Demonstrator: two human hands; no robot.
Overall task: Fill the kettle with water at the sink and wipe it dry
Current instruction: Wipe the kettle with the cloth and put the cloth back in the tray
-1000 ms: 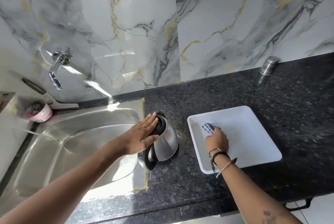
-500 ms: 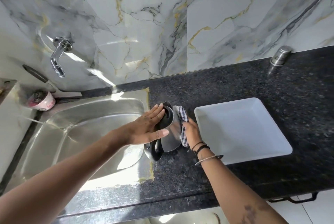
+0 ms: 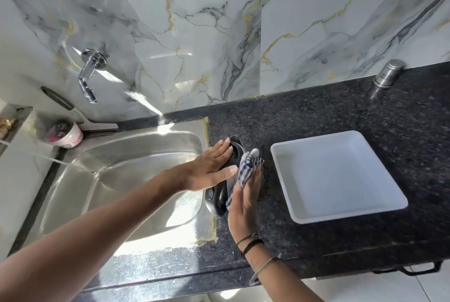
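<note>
A steel kettle (image 3: 216,198) with a black lid and handle stands on the dark counter just right of the sink (image 3: 117,180). My left hand (image 3: 210,167) lies flat on its lid, fingers apart, holding it down. My right hand (image 3: 246,194) presses a blue-and-white checked cloth (image 3: 246,170) against the kettle's right side; the hands and cloth hide most of the steel body. The tap (image 3: 89,77) juts from the marble wall above the sink's far left, with no water running.
An empty white square tray (image 3: 336,175) sits on the counter right of the kettle. A small steel container (image 3: 388,74) stands by the wall at far right. A pink cup (image 3: 64,133) sits behind the sink's left corner. The counter's front edge runs below my arms.
My right hand lifted the checked cloth out of the white tray and brought it left against the kettle's side. My left hand stayed on the lid.
</note>
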